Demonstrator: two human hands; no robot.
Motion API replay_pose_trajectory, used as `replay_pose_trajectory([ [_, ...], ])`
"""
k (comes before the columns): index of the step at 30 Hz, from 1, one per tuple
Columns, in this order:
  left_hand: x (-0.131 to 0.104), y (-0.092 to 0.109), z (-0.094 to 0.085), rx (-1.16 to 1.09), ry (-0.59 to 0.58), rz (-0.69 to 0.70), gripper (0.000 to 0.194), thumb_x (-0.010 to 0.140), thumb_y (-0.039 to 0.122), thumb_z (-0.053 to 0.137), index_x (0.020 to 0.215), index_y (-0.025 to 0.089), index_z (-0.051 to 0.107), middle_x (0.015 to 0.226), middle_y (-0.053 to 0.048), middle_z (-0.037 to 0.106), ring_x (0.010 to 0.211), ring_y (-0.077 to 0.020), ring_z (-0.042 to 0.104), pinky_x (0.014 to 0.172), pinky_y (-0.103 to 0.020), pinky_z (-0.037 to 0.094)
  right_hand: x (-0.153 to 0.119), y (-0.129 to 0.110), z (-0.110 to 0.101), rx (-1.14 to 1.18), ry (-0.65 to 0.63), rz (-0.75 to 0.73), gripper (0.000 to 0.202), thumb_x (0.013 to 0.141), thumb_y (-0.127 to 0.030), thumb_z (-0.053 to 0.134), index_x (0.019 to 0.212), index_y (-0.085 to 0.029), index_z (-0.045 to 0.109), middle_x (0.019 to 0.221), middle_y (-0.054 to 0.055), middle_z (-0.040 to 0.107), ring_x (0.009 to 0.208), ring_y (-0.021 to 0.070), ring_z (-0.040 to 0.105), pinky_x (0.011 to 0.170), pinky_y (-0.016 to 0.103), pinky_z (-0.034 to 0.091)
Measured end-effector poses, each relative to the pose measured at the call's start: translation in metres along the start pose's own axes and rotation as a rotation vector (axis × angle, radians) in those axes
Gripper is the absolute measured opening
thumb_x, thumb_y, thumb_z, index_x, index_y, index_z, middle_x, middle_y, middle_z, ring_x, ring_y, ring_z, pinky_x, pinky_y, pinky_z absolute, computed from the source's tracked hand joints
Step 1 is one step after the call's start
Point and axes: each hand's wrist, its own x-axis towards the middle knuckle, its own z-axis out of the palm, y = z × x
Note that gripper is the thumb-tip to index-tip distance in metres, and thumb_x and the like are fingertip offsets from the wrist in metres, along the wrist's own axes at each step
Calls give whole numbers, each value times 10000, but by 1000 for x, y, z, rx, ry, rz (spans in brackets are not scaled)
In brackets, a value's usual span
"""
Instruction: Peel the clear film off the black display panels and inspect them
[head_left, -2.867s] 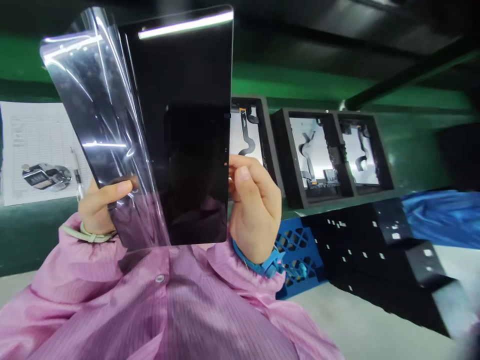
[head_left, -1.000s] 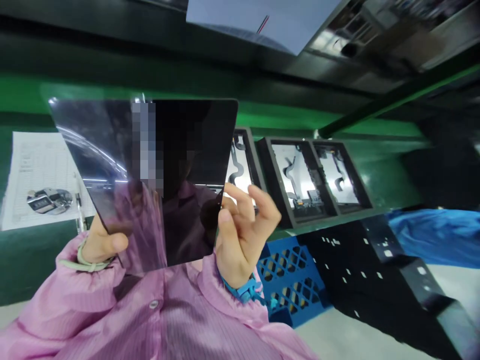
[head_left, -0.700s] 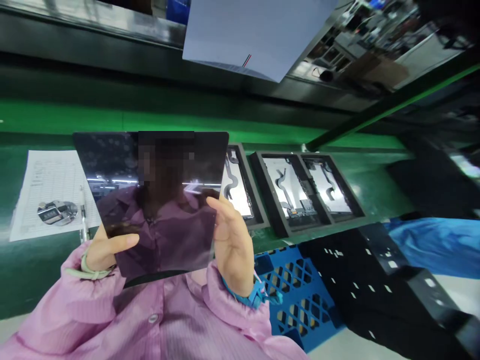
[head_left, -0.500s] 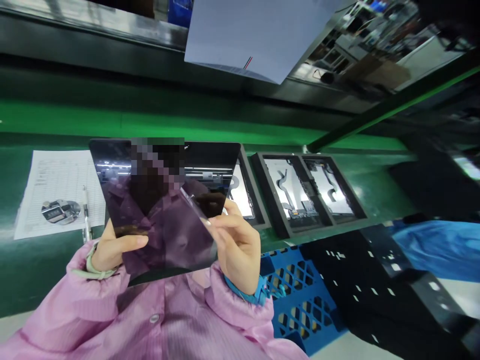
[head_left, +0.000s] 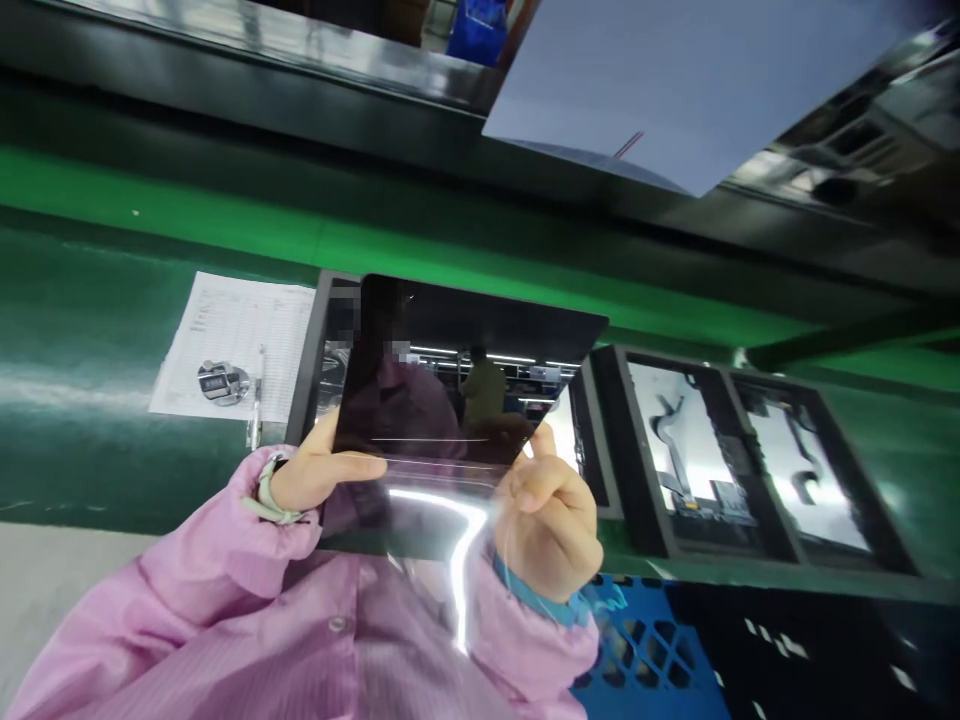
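A glossy dark display panel (head_left: 465, 370) is held up in front of my chest, mirroring ceiling lights and people. My left hand (head_left: 322, 475) grips its left edge, thumb on the face and fingers behind. Clear protective film (head_left: 431, 530) hangs loose over the panel's lower part, curved and shining, partly lifted off the face. My right hand (head_left: 551, 515) is closed in a pinch on the film's right side, by the panel's lower right edge. The fingers behind the panel are hidden.
Left on the green bench (head_left: 82, 330) lies a printed sheet (head_left: 247, 320) with a tally counter (head_left: 217, 381) and pen (head_left: 257, 405). Dark trays (head_left: 769, 465) holding flat parts with cables stand right. A blue crate (head_left: 645, 640) sits below; a pale board (head_left: 637, 80) hangs above.
My right hand has pulled the film down and toward me, from a corner fold to a wide loose sheet. The view has shifted left, so the surroundings appear further right.
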Motion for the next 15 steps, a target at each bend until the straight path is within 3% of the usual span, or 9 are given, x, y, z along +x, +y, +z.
replay_pose_trajectory([
  [2, 1, -1, 1, -25, -25, 0, 384, 489, 184, 931, 774, 221, 677, 598, 42, 635, 668, -184, 645, 604, -274, 527, 1, 2, -2, -14, -4, -13, 197, 731, -144, 636, 553, -224, 611, 515, -42, 415, 490, 105, 401, 639, 325, 380],
  [8, 2, -2, 0, -14, -71, 44, 372, 527, 170, 916, 659, 208, 570, 606, 44, 612, 711, -172, 641, 700, -281, 550, 4, 6, -5, -43, 43, 30, 191, 647, -138, 615, 499, -197, 509, 567, -40, 435, 440, 66, 339, 535, 330, 246],
  [13, 3, -4, -3, -14, -91, 34, 339, 522, 147, 912, 712, 201, 637, 663, 29, 649, 728, -185, 648, 707, -292, 551, 3, 8, -8, -59, 91, 58, 205, 642, -186, 644, 491, -208, 507, 530, -46, 393, 447, 75, 326, 560, 321, 315],
  [15, 4, -5, -4, -29, -83, 13, 353, 519, 152, 913, 770, 209, 672, 676, 32, 660, 759, -203, 667, 752, -319, 560, 3, 10, -6, -70, 120, 47, 204, 659, -216, 676, 511, -213, 535, 570, -37, 435, 505, 95, 402, 592, 316, 362],
])
